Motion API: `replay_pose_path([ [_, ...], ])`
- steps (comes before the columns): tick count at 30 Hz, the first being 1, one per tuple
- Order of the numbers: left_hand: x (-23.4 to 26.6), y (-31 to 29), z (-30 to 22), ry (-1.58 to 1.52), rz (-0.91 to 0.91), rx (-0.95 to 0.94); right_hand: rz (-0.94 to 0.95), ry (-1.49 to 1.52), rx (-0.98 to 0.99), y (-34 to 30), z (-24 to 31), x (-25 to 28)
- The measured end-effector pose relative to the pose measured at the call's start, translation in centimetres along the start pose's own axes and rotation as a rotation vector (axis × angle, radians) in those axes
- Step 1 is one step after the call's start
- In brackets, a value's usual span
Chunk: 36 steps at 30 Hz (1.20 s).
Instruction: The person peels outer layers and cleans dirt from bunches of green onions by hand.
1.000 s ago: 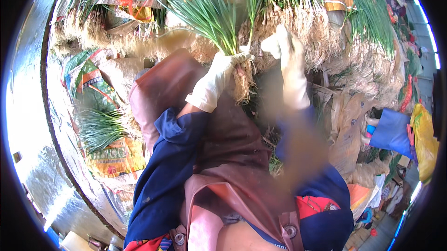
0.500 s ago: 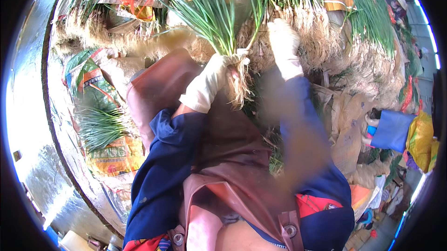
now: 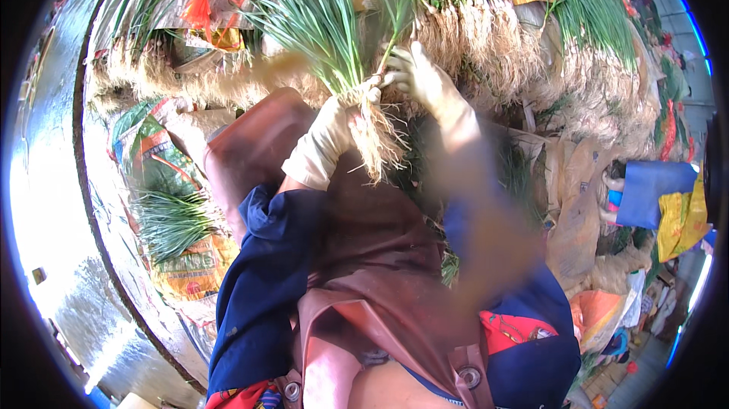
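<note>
Scallions (image 3: pixel 338 48), slender-bladed with stringy pale roots (image 3: pixel 377 147), stand bunched at the far edge of the smooth brown apron (image 3: pixel 372 234). Left hand (image 3: pixel 334 132), pale-gloved, grips their base; right hand (image 3: pixel 427 84) has fingers loosely parted, contact unclear. Beyond the apron lie shaggy rooted heaps (image 3: pixel 486 37); right of it, crumpled tan sheeting (image 3: pixel 573 215). Brown blur (image 3: pixel 497 253) hides part of the right sleeve (image 3: pixel 531 333).

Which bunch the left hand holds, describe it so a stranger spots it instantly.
Start at the brown apron and go up to the gloved left hand. It grips a green-leaved bunch with pale, dangling roots; unlike the neighbouring bunches, this one is held.
</note>
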<state>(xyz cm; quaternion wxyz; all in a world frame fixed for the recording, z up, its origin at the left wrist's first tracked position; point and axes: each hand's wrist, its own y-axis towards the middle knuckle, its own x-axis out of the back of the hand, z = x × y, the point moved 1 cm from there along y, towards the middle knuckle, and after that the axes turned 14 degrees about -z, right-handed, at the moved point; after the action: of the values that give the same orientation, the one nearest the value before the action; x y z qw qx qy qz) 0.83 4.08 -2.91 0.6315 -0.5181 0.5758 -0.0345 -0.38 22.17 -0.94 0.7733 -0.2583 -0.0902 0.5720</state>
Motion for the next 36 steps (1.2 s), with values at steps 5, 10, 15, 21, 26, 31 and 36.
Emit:
replay_pose_path([
  [5, -1.3, -0.6, 0.9, 0.177, 0.013, -0.078, 0.249, 0.297, -0.019, 3.9, -2.3, 0.5],
  [10, 0.5, -0.2, 0.2, 0.282, 0.063, -0.009, -0.201, -0.43, 0.522, 1.3, -2.2, -0.6],
  [15, 0.6, -0.1, 0.5, 0.385, 0.222, 0.001, -0.677, -0.574, 0.663, 1.7, 0.6, 4.7],
  [21, 1.3, 0.4, 0.8, 0.529, 0.034, -0.331, -0.153, -1.198, 0.112, -4.5, -3.2, 11.5],
  [26, -0.9, -1.5, 1.5, 0.677, -0.002, -0.337, -0.113, -0.934, 0.642, -7.2, -3.8, 7.4],
  [31, 0.9, -0.1, 1.2, 0.599, 0.063, -0.372, 0.356, -0.632, 0.622, -2.5, -1.4, 1.1],
  [36, -0.4, -1.7, 0.8, 0.342, 0.037, 0.02, 0.428, -0.56, 0.609, -3.7, -0.4, 1.1],
])
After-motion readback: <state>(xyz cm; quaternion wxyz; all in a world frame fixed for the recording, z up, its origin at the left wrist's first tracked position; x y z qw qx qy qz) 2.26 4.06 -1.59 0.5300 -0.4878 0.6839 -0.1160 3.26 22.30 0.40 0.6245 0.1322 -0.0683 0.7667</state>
